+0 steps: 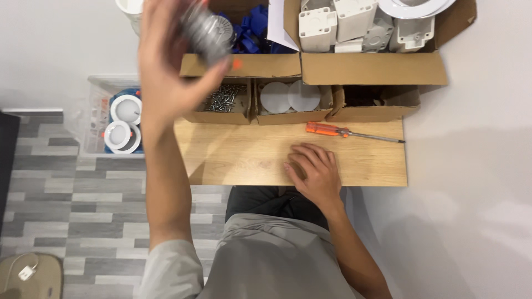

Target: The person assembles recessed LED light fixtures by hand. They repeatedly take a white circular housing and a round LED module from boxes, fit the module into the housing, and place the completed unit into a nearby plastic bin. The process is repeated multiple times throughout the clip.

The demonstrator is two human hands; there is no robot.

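So the left hand (166,66) is raised up close to the camera, fingers curled around a round grey metal part (209,34) with ribbed fins. It's blurry, so I can't tell exactly what kind of part it is, but it sits above the back-left boxes, off the table. The right hand (313,173) lies flat on the wooden tabletop (244,160), fingers loosely together, holding nothing.

Progress-wise, my read is that things are at an early stage: one part is picked up and nothing is put together on the board yet. The orange-handled screwdriver (352,132) lies untouched just beyond the right hand, and the small box of screws (224,98) looks full. Next to it sits a box with two white round discs (289,97), then a small box (371,99) whose contents are too dark to tell. Behind those, a bigger cardboard box of white plastic housings (354,27) and a pile of blue pieces (255,27) (can't tell what they are).

As for the surface, it's a light wood board, narrow, pushed up against a plain white wall, with boxes crowding the back edge. On the floor to the left there's a clear plastic bin (102,111) with white round light fittings (124,122) in it. The floor is grey plank-pattern, and a beige thing with a small white object on it sits in the bottom-left corner.
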